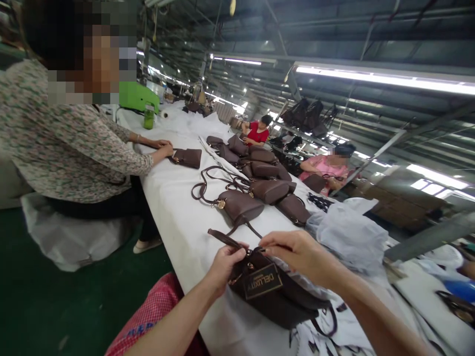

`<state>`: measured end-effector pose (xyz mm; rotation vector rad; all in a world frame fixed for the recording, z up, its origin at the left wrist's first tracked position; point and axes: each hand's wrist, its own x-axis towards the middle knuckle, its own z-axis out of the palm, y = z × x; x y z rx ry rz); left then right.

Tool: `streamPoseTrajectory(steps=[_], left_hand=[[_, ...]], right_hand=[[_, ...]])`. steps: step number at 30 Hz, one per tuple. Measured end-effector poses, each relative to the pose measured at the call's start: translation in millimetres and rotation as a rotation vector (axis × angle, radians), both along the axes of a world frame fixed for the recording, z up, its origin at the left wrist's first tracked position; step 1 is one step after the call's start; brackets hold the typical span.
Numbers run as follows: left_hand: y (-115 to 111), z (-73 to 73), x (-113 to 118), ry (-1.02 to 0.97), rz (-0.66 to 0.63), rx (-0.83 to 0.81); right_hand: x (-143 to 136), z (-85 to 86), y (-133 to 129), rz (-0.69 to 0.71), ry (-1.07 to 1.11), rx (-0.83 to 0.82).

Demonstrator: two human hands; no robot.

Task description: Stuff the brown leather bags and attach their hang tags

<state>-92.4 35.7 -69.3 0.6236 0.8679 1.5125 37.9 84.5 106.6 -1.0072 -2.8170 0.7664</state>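
Observation:
A dark brown handbag (285, 301) lies on the white-covered table right in front of me. A black tag (263, 281) with gold lettering hangs on its near side. My left hand (226, 267) pinches the bag's strap near a metal ring at the top end. Beside it, my right hand (293, 249) bends over the same end with thumb and fingers closed on the strap there. What exactly sits between the right fingertips is partly hidden. Another brown bag (241, 205) with a round gold charm (221, 203) lies just beyond my hands.
Several brown bags (263, 163) are heaped along the table (163, 198). At left a co-worker in a floral shirt (92, 143) handles a brown bag (189, 157). Clear plastic wrap (349, 237) lies at right. A green bottle (149, 116) stands far back.

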Motion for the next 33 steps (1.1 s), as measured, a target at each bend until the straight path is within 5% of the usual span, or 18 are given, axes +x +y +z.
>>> streamPoseTrajectory(steps=[10, 16, 21, 27, 33], left_hand=[[3, 31.8, -37, 0.659, 0.013, 0.318], [13, 23.9, -34, 0.176, -0.066, 0.087], [10, 28.7, -42, 0.140, -0.129, 0.156], [10, 38.5, -51, 0.247, -0.259, 0.005], [17, 33.2, -45, 0.088, -0.151, -0.038]], right_hand=[[-27, -41.8, 1, 0.087, -0.447, 0.418], [-27, -46.0, -10, -0.011, -0.431, 0.451], [-26, -54.0, -2, -0.084, -0.295, 0.451], [-22, -68.1, 3, -0.092, -0.147, 0.503], [-22, -69.1, 3, -0.141, -0.170, 0.491]])
